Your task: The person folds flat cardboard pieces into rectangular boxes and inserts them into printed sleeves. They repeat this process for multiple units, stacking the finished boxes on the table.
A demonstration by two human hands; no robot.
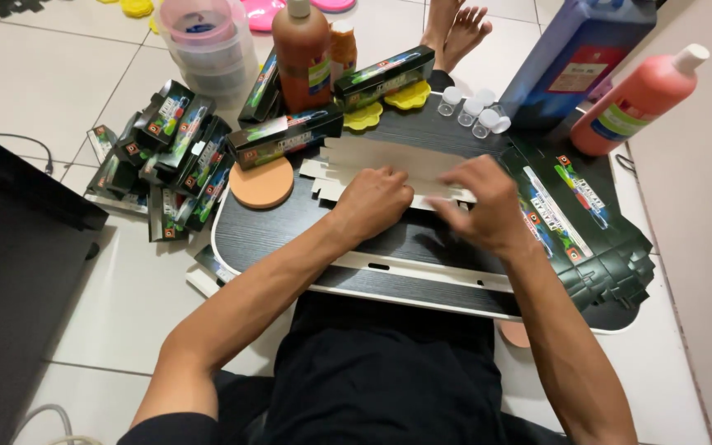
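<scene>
While the flat carton lies lengthwise across the bench, both hands, left and right, press fingers together on its near edge

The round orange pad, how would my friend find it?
Start at the black lap table. Near its back left corner, left of the left hand, lies the flat, round orange sponge pad. Its neighbours are long dark printed boxes; only it is plain and circular.

Matt pale cardboard blank on dark wood-grain tray, glossy floor tiles
</scene>
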